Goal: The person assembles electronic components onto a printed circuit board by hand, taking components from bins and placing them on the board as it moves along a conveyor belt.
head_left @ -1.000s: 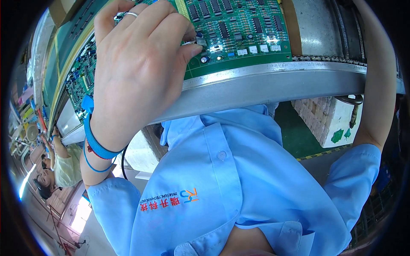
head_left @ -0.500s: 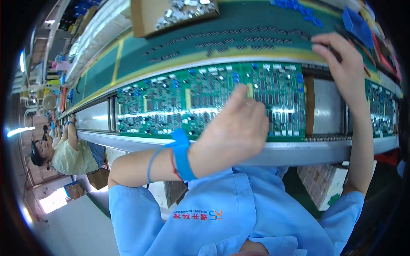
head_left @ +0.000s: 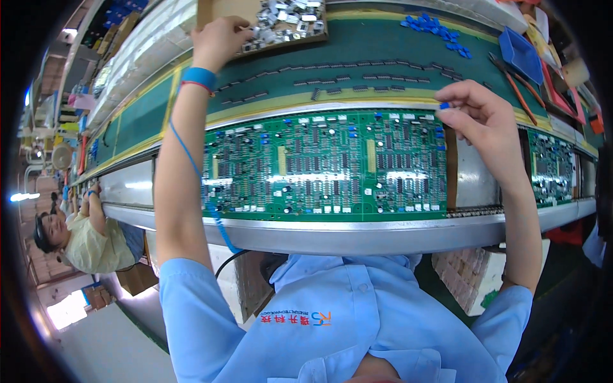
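My left hand (head_left: 220, 41), with a blue wrist strap (head_left: 199, 80) around its wrist, is over the left side of a cardboard box (head_left: 313, 39). Its thumb and forefinger stand apart beside shiny metal parts (head_left: 290, 19) inside. Between thumb and fingertips, my right hand (head_left: 482, 121) pinches a small blue component (head_left: 445, 106) above the far right corner of the green circuit board (head_left: 325, 172). The board is crowded with chips, white connectors, blue parts and yellow connectors, and lies on the metal rails of the line.
Black chips (head_left: 345, 64) lie in rows on the green bench (head_left: 268, 80). Loose blue components (head_left: 428, 27) are at the far right, near a blue bin (head_left: 520, 54) and orange-handled pliers (head_left: 520, 89). Another circuit board (head_left: 552, 169) sits at right. A person (head_left: 86, 233) works at far left.
My left hand has swung from above the board up and left to the cardboard box. My right hand has come back toward the board from the bench, now with a blue component visible in it.
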### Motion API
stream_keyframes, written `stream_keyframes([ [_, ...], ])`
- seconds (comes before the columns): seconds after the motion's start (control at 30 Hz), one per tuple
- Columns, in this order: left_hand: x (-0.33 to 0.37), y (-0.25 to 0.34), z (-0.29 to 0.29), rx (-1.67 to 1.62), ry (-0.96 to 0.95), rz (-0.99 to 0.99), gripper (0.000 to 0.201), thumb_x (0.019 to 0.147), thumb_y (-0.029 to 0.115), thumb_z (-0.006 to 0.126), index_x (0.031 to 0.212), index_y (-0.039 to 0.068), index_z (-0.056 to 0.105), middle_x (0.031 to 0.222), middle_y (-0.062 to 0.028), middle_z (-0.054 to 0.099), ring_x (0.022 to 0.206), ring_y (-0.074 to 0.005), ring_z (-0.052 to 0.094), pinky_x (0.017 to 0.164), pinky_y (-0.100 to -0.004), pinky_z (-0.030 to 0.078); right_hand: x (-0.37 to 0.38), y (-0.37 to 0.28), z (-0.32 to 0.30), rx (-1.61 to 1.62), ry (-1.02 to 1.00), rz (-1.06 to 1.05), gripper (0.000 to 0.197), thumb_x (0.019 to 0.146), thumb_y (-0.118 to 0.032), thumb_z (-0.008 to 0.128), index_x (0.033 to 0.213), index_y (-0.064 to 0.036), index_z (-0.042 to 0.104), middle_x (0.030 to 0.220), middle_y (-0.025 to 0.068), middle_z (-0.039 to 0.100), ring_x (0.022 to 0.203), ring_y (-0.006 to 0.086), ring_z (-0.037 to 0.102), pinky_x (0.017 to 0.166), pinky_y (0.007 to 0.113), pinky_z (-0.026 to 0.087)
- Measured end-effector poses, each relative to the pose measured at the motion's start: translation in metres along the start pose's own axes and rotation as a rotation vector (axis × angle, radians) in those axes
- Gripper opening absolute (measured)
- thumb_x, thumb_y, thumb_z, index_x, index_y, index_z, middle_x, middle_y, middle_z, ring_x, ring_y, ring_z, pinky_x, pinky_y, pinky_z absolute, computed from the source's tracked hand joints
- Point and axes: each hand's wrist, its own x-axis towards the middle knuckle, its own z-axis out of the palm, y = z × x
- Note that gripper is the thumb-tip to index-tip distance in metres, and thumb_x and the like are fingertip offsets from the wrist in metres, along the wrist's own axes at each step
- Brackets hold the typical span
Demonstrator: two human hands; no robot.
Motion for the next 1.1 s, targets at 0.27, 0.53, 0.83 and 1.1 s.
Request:
stream_keyframes([
  [0.27, 0.023, -0.057, 0.046, -0.423, -0.101, 0.121, 0.035, 0.088, 0.027, 0.071, 0.115, 0.005, 0.066, 0.1, -0.0081, 0.071, 0.092, -0.0171, 0.067, 0.083, -0.03, 0.052, -0.001, -0.002, 0.02, 0.079, -0.156, -0.008, 0.018, 0.089, -0.01, 0.068, 0.105, -0.0026, 0.07, 0.083, -0.0022, 0.065, 0.067, 0.0007, 0.051, 0.059, 0.018, 0.041],
  [0.53, -0.01, 0.003, -0.024, -0.621, 0.069, -0.086, 0.022, 0.085, 0.015, 0.069, 0.097, -0.003, 0.069, 0.089, -0.0127, 0.071, 0.082, -0.0194, 0.066, 0.075, -0.0309, 0.052, -0.007, -0.007, 0.034, -0.057, -0.129, -0.122, 0.017, 0.09, -0.012, 0.069, 0.106, -0.0058, 0.072, 0.076, -0.0044, 0.06, 0.057, 0.0004, 0.044, 0.05, 0.017, 0.032],
  [0.83, -0.158, 0.068, -0.11, -0.721, -0.086, 0.41, 0.023, 0.084, 0.009, 0.073, 0.107, 0.007, 0.071, 0.095, -0.0044, 0.069, 0.086, -0.0158, 0.064, 0.08, -0.0265, 0.05, -0.022, 0.007, 0.038, -0.086, -0.095, -0.064, 0.018, 0.092, -0.017, 0.068, 0.107, -0.0057, 0.071, 0.084, -0.0034, 0.062, 0.06, 0.0007, 0.049, 0.05, 0.016, 0.034],
  [1.1, -0.233, 0.077, -0.099, -0.575, -0.174, 0.455, 0.015, 0.081, 0.005, 0.07, 0.095, 0.007, 0.069, 0.084, -0.0029, 0.066, 0.08, -0.0182, 0.063, 0.1, -0.0409, 0.032, -0.034, 0.007, 0.041, -0.196, -0.177, -0.099, 0.019, 0.09, -0.011, 0.069, 0.107, -0.0028, 0.069, 0.101, -0.0013, 0.062, 0.076, 0.0027, 0.05, 0.064, 0.017, 0.038],
])
